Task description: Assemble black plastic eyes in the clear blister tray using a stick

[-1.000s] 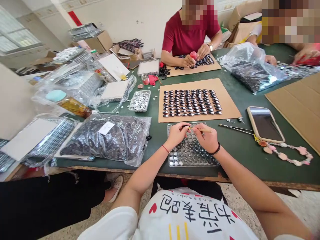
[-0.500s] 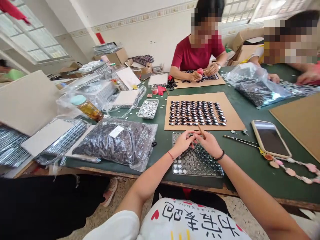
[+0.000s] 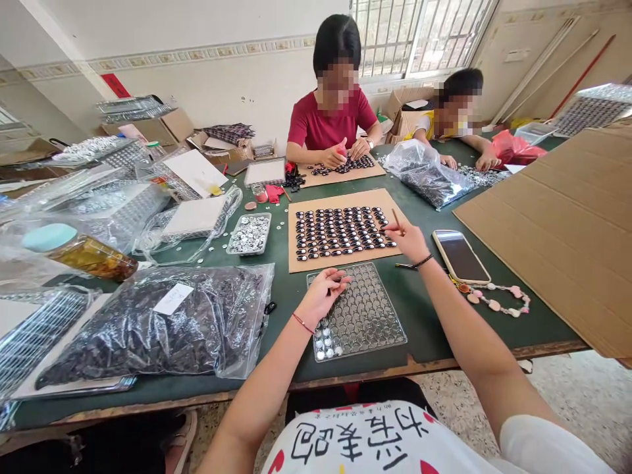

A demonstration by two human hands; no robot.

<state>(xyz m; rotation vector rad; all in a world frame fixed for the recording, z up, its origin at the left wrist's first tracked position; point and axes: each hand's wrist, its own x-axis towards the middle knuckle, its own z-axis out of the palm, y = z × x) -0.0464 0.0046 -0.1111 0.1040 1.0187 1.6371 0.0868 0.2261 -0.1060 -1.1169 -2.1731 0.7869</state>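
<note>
My left hand (image 3: 326, 293) is over the left part of a clear plastic tray (image 3: 368, 309) with round cells; its fingers are loosely curled and apart, with nothing visible in them. White round pieces (image 3: 326, 343) fill some cells at the tray's lower left. Farther right, my right hand (image 3: 409, 241) holds a thin brown stick (image 3: 395, 216) pointing up, its fingertips at the right edge of the rows. Those rows of black oval pieces with shiny white centres (image 3: 340, 232) lie on a cardboard sheet (image 3: 345, 199) behind the tray.
Left are a bag of black pieces (image 3: 162, 329), a tub of white discs (image 3: 249, 234) and a jar (image 3: 81, 250). Right lie a phone (image 3: 461, 257), a beaded strap (image 3: 494, 304), tweezers (image 3: 407, 266) and large cardboard (image 3: 553, 230). Two people sit opposite, their hands on small pieces.
My hands have separated: the right moved from the tray to the right edge of the black rows with the stick, while the left stayed over the tray. The view has swung right.
</note>
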